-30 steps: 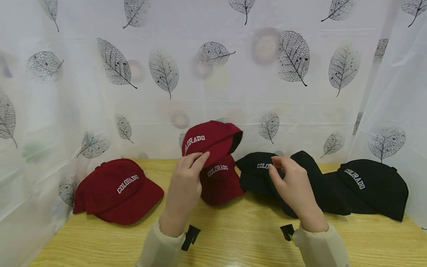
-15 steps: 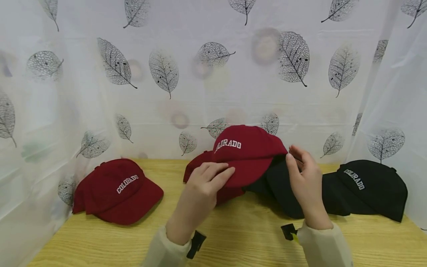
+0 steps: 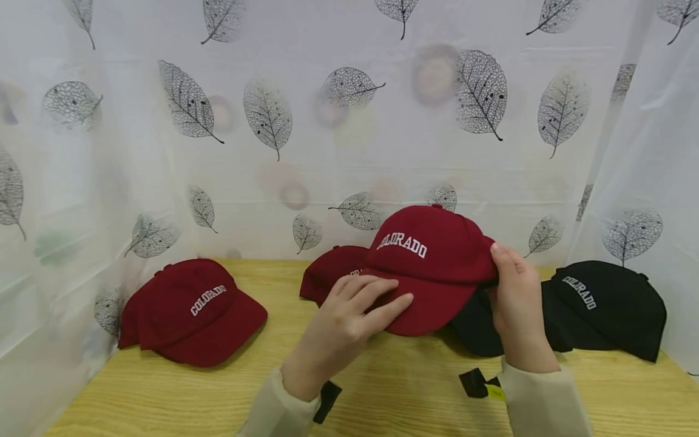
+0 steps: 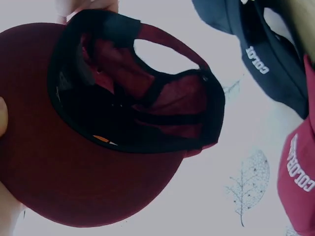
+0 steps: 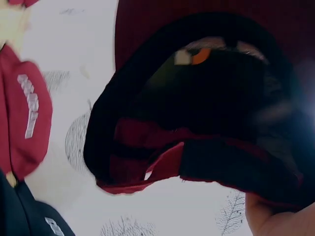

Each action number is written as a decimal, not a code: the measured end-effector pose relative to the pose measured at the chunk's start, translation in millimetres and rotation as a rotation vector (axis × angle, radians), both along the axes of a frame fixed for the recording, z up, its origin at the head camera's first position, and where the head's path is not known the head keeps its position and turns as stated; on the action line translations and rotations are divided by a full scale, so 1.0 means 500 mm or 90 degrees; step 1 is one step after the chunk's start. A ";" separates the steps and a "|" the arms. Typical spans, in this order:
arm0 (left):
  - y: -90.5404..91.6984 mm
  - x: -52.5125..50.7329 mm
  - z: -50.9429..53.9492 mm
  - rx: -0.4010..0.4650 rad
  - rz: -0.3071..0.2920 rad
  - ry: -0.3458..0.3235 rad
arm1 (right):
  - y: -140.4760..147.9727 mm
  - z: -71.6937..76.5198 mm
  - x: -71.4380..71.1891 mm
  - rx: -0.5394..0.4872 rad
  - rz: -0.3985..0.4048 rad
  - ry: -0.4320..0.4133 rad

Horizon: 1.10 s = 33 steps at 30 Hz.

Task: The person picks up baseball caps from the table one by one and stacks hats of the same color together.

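Observation:
Both hands hold up a red cap (image 3: 426, 249) with white lettering, brim toward the camera. The left hand (image 3: 346, 325) pinches the left part of the brim, fingers on its upper side. At the cap's right rear edge, the right hand (image 3: 519, 303) grips the fabric between thumb and fingers. In the left wrist view the underside of the brim (image 4: 98, 191) and the dark inner band of the cap show. The right wrist view looks into the hollow of the cap (image 5: 147, 135), with the right hand (image 5: 283, 221) at its lower right edge.
A red cap (image 3: 204, 315) lies on the wooden table (image 3: 393, 388) at the left; another red cap (image 3: 327, 270) is partly hidden behind the held one. Black caps lie at the right, one (image 3: 611, 309) near the far right edge. A leaf-print curtain (image 3: 327, 152) stands behind.
The held red cap has moved right and toward the camera, its front turning to face forward. The left hand went right with it; the right hand moved right and took hold of the cap's edge.

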<state>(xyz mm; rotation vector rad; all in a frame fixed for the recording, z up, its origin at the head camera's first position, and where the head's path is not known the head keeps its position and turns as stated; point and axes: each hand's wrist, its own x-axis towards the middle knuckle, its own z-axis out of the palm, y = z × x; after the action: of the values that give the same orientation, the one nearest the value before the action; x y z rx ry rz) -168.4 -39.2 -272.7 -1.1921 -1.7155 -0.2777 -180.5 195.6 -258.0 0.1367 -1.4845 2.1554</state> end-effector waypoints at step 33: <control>-0.032 -0.058 -0.034 -0.025 0.011 -0.268 | -0.013 0.007 0.012 -0.053 0.021 0.090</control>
<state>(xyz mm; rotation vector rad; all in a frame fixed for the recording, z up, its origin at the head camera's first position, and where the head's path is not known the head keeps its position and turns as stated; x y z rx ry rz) -197.6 -55.2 -289.7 -1.2059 -2.0998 -0.5141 -174.6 189.3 -254.5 0.2793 -1.3200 2.1819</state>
